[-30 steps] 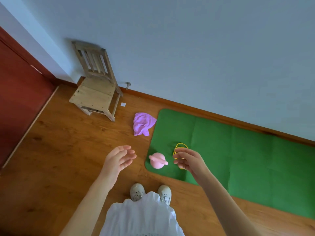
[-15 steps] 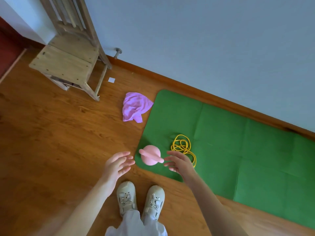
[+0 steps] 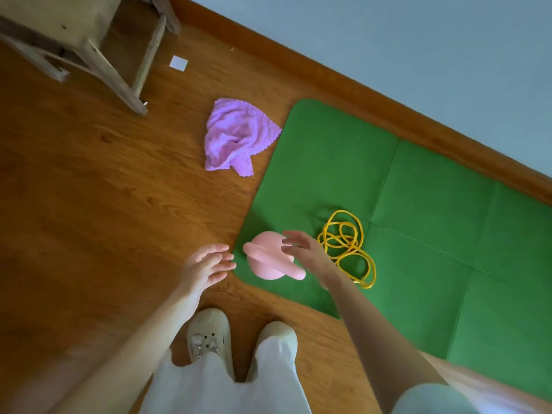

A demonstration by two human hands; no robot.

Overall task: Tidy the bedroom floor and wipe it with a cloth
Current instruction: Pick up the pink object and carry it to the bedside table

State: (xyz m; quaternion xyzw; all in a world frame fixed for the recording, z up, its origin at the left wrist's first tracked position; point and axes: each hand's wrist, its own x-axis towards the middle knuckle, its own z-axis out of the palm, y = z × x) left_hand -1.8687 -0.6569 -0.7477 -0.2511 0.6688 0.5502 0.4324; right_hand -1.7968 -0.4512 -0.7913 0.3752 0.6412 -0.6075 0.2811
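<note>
A crumpled purple cloth [image 3: 234, 138] lies on the wooden floor [image 3: 98, 189] beside the corner of a green mat [image 3: 418, 189]. On the mat's near corner sits a round pink object with a bar handle [image 3: 267, 261], and a tangle of yellow cord [image 3: 348, 245] lies just right of it. My right hand [image 3: 304, 249] hovers over the pink object's right side, fingers spread, holding nothing. My left hand [image 3: 206, 264] is open just left of the pink object, above the floor at the mat's edge.
A wooden chair [image 3: 74, 34] stands at the upper left, legs on the floor. A small white paper square [image 3: 178, 62] lies near the chair leg. A wooden skirting board [image 3: 358, 94] runs along the pale wall. My two shoes [image 3: 242, 336] stand below the mat corner.
The view has dropped closer to the floor. Both hands have moved down toward the pink object, the right one now over it and off the yellow cord.
</note>
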